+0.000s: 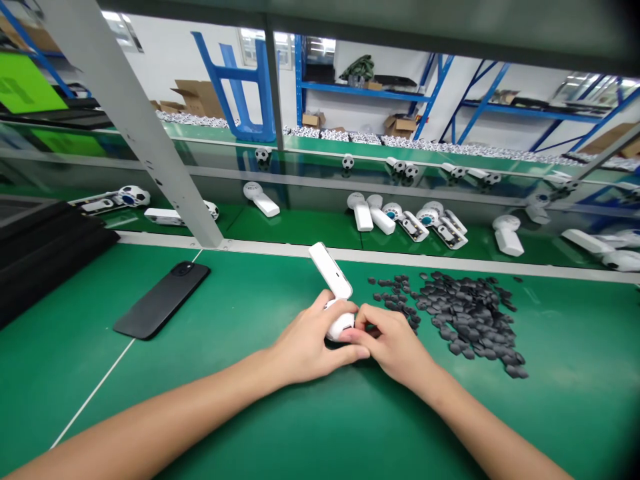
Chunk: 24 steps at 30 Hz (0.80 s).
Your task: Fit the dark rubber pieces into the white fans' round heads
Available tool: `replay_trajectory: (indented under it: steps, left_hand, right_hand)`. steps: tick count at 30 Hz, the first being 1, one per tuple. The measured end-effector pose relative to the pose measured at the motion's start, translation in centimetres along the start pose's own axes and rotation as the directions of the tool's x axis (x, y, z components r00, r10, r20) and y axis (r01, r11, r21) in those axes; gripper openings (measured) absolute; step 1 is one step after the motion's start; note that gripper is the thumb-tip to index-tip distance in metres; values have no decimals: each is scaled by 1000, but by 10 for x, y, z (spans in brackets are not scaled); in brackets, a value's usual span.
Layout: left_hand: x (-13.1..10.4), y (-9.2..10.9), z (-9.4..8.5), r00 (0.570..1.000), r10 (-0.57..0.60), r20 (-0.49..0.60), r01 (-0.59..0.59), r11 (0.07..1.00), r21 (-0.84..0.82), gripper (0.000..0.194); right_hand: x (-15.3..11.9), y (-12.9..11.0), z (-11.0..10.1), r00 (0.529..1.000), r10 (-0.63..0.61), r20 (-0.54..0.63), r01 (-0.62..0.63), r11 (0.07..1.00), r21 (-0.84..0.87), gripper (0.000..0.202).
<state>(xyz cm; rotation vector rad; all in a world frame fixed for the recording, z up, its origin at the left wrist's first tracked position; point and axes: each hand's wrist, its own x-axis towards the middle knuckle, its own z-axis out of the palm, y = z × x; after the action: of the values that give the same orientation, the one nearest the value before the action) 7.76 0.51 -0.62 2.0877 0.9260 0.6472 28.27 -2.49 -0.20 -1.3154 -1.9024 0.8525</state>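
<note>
Two bare hands at work over a green tabletop (pixel 250 313), near its middle. White device (pixel 340 287) sits between them: rounded head towards the person, long flat handle slanting away towards the far edge and a little left. Contact between device and tabletop cannot be judged (the hands cover the underside).

Left hand (pixel 320 340): closed around the rounded head, fingers over the top, thumb stretched along the near side towards the other hand. Grip looks firm.

Right hand (pixel 397 340): fingers curled, thumb and forefinger drawn in against the right side of the head, by a small dark opening. Cannot tell whether a piece is pinched between them.

Black pieces (pixel 470 313): flat, small, many-sided; heaped on the right half, towards the far edge. A looser scatter on the heap's left side lies near the right hand.

Dark phone (pixel 163 300): face down on the left half, its camera end towards the far edge, lying across a thin white line (pixel 95 392). Black stack (pixel 45 247) at the far left corner.

Pale rail (pixel 280 251) runs along the far edge. Beyond it, a green strip (pixel 310 230) carries more white devices (pixel 363 212), several with their handles opened.
</note>
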Motion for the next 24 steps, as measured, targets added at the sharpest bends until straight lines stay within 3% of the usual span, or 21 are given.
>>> replay_trajectory:
  steps: [2, 4, 6, 9, 12, 17, 21, 24]
  left_hand:
    - [2, -1, -2, 999, 44, -27, -46, 995, -86, 37]
    - [3, -3, -5, 997, 51, -50, -58, 987, -147, 30]
    - [4, -5, -7, 998, 14, -54, -24, 979, -200, 28]
    - [5, -6, -10, 999, -22, -24, 14, 961, -278, 25]
    - [6, -5, -12, 999, 32, 27, -26, 979, -204, 22]
    - [6, 0, -16, 994, 68, 79, -67, 998, -17, 23]
    - [2, 0, -14, 986, 80, 146, -101, 984, 144, 38]
    - [-2, -5, -9, 995, 43, 88, -58, 984, 171, 78]
  right_hand:
    - [6, 5, -11, 999, -26, 21, 25, 999, 27, 38]
    - [12, 14, -25, 999, -7, -41, 7, 1000, 1, 42]
    - [17, 25, -39, 989, 11, -150, -36, 986, -165, 40]
    - [23, 42, -52, 975, -19, -223, -96, 865, -492, 34]
    - [29, 51, -52, 978, -24, -209, -114, 777, -619, 32]
    - [39, 56, -45, 981, -18, -192, -106, 782, -614, 24]
    - [43, 57, -46, 973, -31, -229, -96, 848, -522, 26]
    - [41, 57, -49, 964, -36, -264, -86, 895, -437, 27]
